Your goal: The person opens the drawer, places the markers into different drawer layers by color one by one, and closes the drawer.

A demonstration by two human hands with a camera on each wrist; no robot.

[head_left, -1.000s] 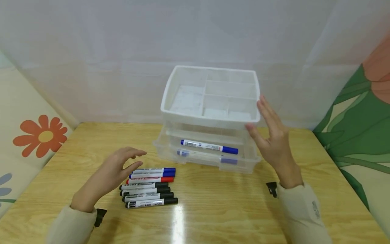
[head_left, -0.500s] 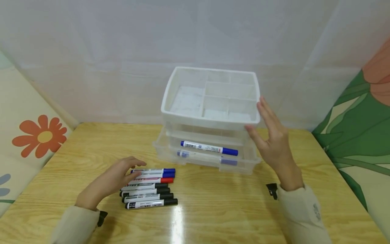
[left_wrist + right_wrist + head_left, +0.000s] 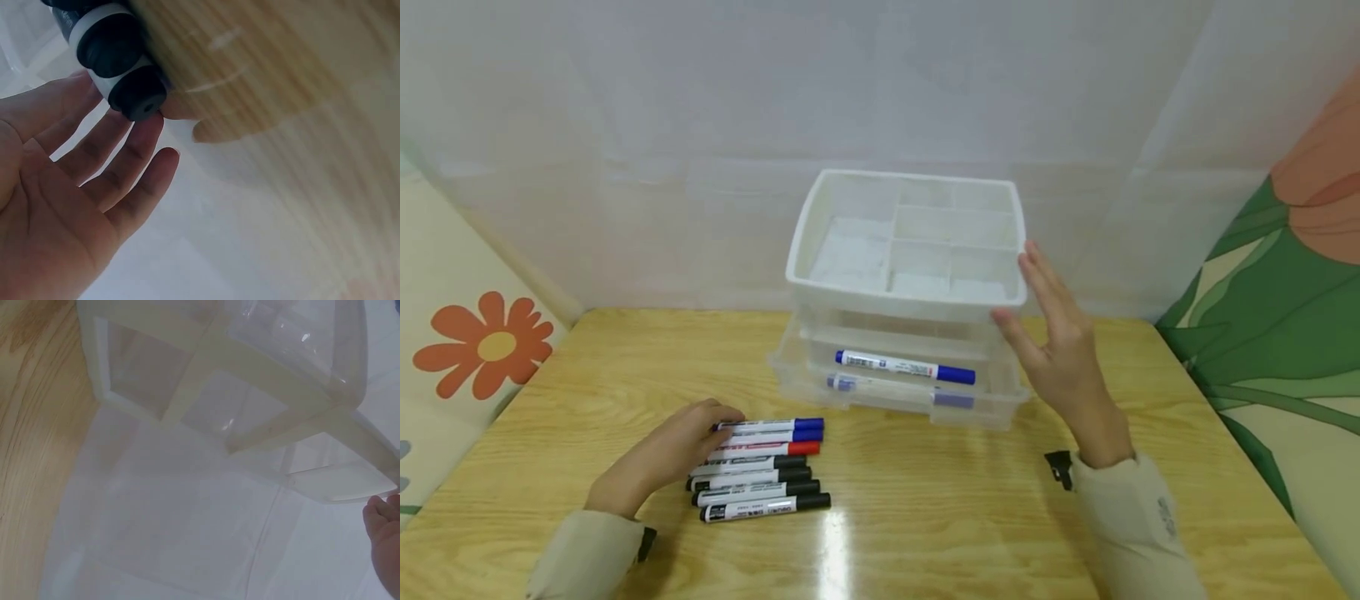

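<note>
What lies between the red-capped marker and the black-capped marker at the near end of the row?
In the head view, three other black-capped markers lie between the red-capped marker and it.

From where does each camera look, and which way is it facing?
Head: worn on the head, facing forward and down; shows sleeves, left hand, right hand, markers, box.
Left wrist: worn there, facing palm, fingers and dark marker ends.
Right wrist: worn there, facing the box's side; fingertips at right.
Head and right wrist both show the box.
</note>
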